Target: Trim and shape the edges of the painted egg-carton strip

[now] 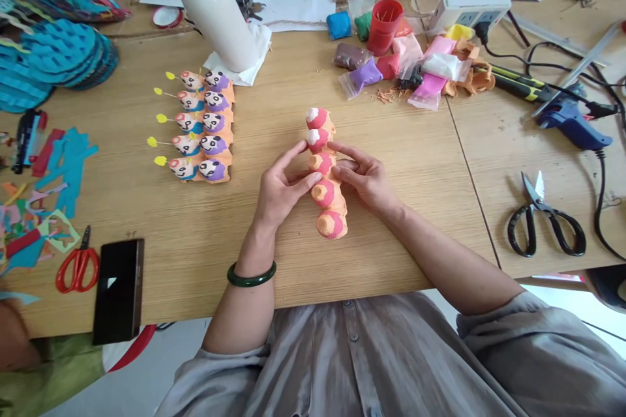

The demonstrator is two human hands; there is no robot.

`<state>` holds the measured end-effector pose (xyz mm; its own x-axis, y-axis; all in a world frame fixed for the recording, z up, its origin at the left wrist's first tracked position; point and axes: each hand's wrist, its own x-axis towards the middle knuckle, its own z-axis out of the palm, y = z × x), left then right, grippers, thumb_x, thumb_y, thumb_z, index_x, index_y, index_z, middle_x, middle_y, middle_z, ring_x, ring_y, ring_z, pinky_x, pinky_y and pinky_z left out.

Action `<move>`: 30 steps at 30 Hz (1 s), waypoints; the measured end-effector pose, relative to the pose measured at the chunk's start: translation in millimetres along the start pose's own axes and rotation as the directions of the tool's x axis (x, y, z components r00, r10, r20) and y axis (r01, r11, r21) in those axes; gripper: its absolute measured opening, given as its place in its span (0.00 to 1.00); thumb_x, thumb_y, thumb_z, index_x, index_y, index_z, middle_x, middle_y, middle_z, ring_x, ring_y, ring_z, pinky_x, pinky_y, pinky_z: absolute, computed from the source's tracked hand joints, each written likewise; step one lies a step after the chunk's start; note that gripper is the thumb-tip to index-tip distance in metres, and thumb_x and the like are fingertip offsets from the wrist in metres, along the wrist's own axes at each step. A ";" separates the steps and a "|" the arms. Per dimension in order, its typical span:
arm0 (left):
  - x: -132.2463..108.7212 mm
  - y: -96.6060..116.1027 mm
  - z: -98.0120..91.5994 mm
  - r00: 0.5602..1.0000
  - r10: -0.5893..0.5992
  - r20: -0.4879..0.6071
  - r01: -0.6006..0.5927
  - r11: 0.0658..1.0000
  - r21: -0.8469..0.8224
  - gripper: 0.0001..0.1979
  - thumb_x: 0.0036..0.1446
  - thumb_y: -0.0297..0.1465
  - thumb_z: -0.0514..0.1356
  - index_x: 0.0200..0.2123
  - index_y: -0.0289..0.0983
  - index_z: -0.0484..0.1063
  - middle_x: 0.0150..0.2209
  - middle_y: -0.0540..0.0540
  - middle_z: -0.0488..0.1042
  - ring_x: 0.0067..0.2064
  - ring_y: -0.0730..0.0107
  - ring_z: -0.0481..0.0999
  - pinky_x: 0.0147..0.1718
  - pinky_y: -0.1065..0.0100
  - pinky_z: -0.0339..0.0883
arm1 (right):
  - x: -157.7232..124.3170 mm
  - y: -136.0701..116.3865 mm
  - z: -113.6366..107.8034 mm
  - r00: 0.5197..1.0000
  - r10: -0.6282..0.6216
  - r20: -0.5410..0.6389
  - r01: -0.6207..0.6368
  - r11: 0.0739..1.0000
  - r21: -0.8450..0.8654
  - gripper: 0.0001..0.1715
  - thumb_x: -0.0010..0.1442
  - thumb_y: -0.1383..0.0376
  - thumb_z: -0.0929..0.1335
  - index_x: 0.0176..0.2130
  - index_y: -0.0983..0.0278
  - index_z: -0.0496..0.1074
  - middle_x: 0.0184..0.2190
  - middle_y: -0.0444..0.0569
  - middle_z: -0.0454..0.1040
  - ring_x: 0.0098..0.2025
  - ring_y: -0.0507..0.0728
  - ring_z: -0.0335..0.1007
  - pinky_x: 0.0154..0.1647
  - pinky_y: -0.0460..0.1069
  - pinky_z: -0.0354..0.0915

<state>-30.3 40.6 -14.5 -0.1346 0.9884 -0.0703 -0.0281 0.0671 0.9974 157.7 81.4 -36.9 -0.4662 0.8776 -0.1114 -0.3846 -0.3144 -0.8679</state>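
Left of centre, painted egg-carton figures (200, 127) stand in paired rows on the tabletop (391, 241). The left hand (280, 186), fingers spread, steadies the orange-and-pink egg-carton strip (327, 195), which lies lengthwise mid-tabletop. The right hand (364, 176) curves against its other side; light, even fingertip pressure from both sides keeps the cups from crushing.
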 end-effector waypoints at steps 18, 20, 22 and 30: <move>0.7 12.4 -22.2 0.995 -0.056 0.082 0.052 0.997 0.051 0.52 0.34 0.31 0.83 0.66 0.47 0.74 0.74 0.40 0.66 0.60 0.36 0.80 0.40 0.63 0.86 | -6.9 1.5 9.8 0.989 -0.002 0.148 0.025 0.987 -0.156 0.35 0.61 0.55 0.77 0.63 0.66 0.72 0.27 0.38 0.72 0.29 0.49 0.66 0.33 0.46 0.65; -0.1 16.4 -19.7 0.995 -0.057 0.076 0.058 0.998 0.000 0.48 0.36 0.32 0.83 0.64 0.47 0.76 0.74 0.41 0.66 0.61 0.36 0.80 0.42 0.62 0.85 | -6.8 -0.4 11.3 0.992 -0.015 0.129 0.031 0.992 -0.121 0.35 0.61 0.55 0.77 0.62 0.65 0.73 0.27 0.38 0.71 0.31 0.50 0.67 0.35 0.47 0.67; -1.1 19.8 -17.7 0.992 -0.052 0.112 0.059 0.997 -0.054 0.42 0.41 0.34 0.82 0.62 0.50 0.77 0.74 0.44 0.65 0.62 0.37 0.79 0.45 0.59 0.85 | -6.8 -2.7 12.9 0.994 -0.007 0.111 0.017 0.996 -0.088 0.33 0.61 0.54 0.78 0.61 0.63 0.74 0.27 0.39 0.71 0.33 0.51 0.69 0.37 0.48 0.69; -1.1 22.3 -13.1 0.984 -0.130 0.119 0.147 0.978 -0.149 0.38 0.44 0.26 0.80 0.59 0.53 0.79 0.73 0.50 0.66 0.70 0.34 0.70 0.53 0.54 0.82 | -6.4 -4.1 12.2 0.996 -0.017 0.087 0.020 0.999 -0.036 0.34 0.57 0.53 0.79 0.59 0.61 0.76 0.30 0.40 0.77 0.35 0.52 0.74 0.41 0.48 0.74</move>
<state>-43.7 39.2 7.6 -0.0111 0.9805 -0.1961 -0.1944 0.1903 0.9623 152.6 72.6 -26.6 -0.5272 0.8480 -0.0544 -0.3652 -0.2839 -0.8866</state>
